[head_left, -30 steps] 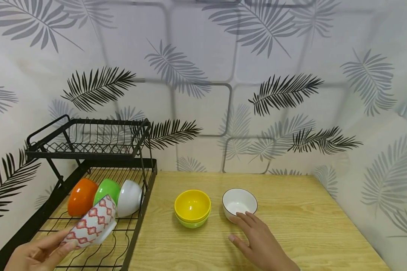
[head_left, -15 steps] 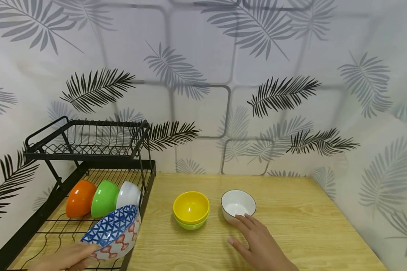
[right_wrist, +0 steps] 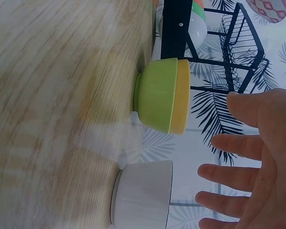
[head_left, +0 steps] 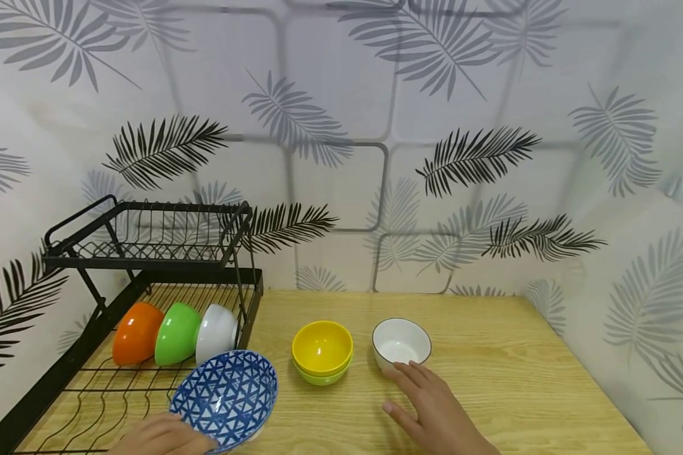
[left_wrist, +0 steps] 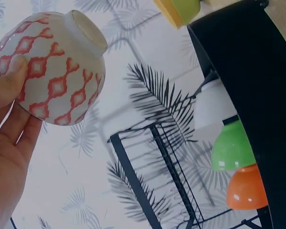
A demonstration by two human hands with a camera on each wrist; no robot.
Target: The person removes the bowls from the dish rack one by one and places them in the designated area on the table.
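Note:
My left hand (head_left: pixel 162 436) grips the rim of a patterned bowl (head_left: pixel 227 398), thumb on the outside in the left wrist view. Its inside is blue and white; its outside (left_wrist: pixel 55 71) is white with red diamonds. The bowl is held in the air over the rack's right front edge, its mouth tilted toward me. My right hand (head_left: pixel 435 407) hovers just in front of a white bowl (head_left: pixel 401 341) with a dark rim. Its fingers are spread, and in the right wrist view they stand apart from the bowl. A yellow bowl (head_left: pixel 322 346) sits nested in a light green bowl (head_left: pixel 324 379).
A black two-tier dish rack (head_left: pixel 245 316) stands at the left. On its lower tier an orange bowl (head_left: pixel 138 333), a green bowl (head_left: pixel 178 335) and a white bowl (head_left: pixel 216 333) lean on their sides in a row. A leaf-patterned backdrop (head_left: pixel 330 189) rises behind the wooden table (head_left: pixel 489 354).
My left hand has carried the patterned bowl rightward from over the rack and turned it, so its blue inside now faces up toward me. The right hand has stayed nearly still.

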